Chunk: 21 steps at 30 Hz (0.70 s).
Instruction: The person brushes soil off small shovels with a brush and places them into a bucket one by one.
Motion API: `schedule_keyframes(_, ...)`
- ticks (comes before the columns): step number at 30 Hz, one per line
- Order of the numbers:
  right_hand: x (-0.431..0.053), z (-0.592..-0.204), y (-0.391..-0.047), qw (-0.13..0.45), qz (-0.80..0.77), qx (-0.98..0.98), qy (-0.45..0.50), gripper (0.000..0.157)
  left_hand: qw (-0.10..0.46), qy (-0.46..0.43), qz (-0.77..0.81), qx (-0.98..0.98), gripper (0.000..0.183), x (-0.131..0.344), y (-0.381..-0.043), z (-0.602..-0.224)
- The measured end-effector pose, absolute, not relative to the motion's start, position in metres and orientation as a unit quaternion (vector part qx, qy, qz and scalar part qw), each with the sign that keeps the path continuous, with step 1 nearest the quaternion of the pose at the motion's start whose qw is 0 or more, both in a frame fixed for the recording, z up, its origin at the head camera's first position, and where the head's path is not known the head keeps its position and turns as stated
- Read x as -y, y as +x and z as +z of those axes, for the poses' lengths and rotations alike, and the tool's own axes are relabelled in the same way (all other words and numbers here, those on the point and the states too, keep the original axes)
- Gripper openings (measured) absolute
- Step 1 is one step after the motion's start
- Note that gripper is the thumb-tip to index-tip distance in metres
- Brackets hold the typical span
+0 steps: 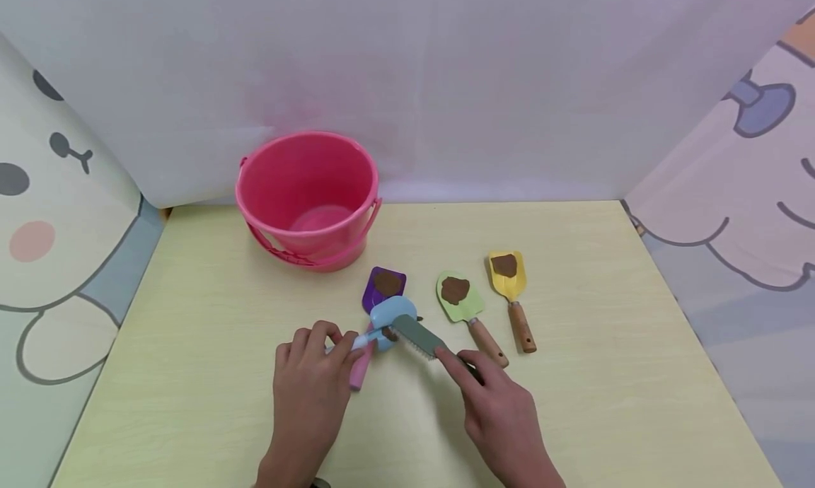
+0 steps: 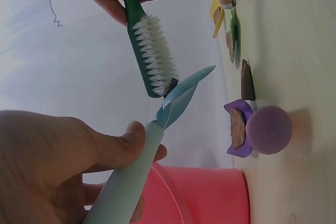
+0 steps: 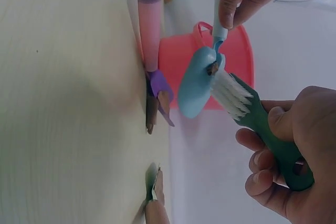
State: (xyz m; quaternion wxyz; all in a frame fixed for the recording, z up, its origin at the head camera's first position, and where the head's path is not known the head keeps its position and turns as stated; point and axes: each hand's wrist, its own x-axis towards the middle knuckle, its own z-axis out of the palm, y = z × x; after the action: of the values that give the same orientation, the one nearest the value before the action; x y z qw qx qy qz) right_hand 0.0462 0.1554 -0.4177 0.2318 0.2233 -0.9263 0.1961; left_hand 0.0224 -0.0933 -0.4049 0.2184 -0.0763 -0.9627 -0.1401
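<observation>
My left hand (image 1: 312, 389) grips the handle of a light blue toy trowel (image 1: 392, 308), its blade raised and tilted. The right hand (image 1: 499, 410) holds a green brush (image 1: 415, 332) with white bristles, index finger stretched along its back. In the right wrist view the bristles (image 3: 231, 95) meet the blade right beside a small brown lump (image 3: 212, 68) on it. Below lies a purple trowel (image 1: 368, 298) with a pink handle (image 1: 359, 373) and a brown patch on its blade, partly hidden by the blue one. A brown piece (image 2: 247, 80) rests on the table near it.
A pink bucket (image 1: 305, 177) stands at the back left, its handle hanging down in front. Right of the brush lie a green trowel (image 1: 470, 308) and a yellow trowel (image 1: 511, 288), both wooden-handled with brown patches. A white cloth (image 1: 477, 106) hangs behind the table.
</observation>
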Motion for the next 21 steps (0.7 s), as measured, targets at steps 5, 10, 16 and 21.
schedule_keyframes(5, -0.1504, -0.4197, 0.0471, 0.217, 0.189, 0.931, 0.226, 0.082, 0.226, -0.079, -0.138, 0.961, 0.034, 0.0912, 0.0219, -0.4044)
schedule_keyframes(10, -0.1477, -0.4202, 0.0478, 0.219, 0.202, 0.921, 0.249, 0.080, 0.227, -0.077, -0.129, 0.962, 0.036, 0.0910, 0.0213, -0.4054)
schedule_keyframes(16, -0.1518, -0.4182, 0.0463, 0.224, 0.208, 0.920, 0.245, 0.079, 0.229, -0.074, -0.128, 0.962, 0.035, 0.0927, 0.0205, -0.4079)
schedule_keyframes(21, -0.1544, -0.4170, 0.0444, 0.235, 0.216, 0.919, 0.230, 0.080, 0.223, -0.071, -0.136, 0.963, 0.034, 0.0930, 0.0202, -0.4082)
